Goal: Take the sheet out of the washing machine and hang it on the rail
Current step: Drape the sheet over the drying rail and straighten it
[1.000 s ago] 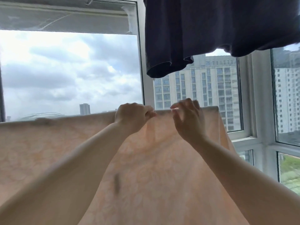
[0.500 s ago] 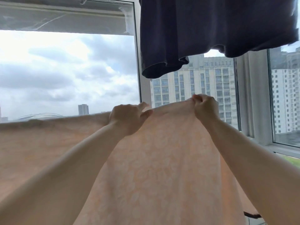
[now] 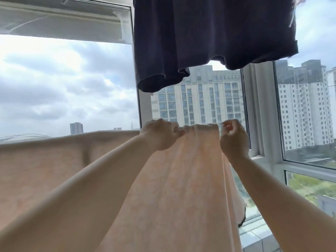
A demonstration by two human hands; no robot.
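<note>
A pale peach patterned sheet (image 3: 178, 188) hangs over a rail that stays hidden under its top fold. The fold runs from the left edge across to the middle. My left hand (image 3: 161, 136) grips that top fold just left of the sheet's bunched right end. My right hand (image 3: 233, 138) is raised beside the sheet's top right corner with its fingers loosely curled. A narrow gap shows between those fingers and the corner, and they hold nothing that I can see. The washing machine is out of view.
A dark navy garment (image 3: 209, 39) hangs overhead, its hem just above my hands. Behind the sheet stand the large windows, with a white window frame (image 3: 258, 110) at the right and a tiled sill (image 3: 258, 239) at lower right.
My right hand has let go of the sheet's top edge and sits just off its right corner. The sheet's right end is more bunched. My left hand keeps its grip.
</note>
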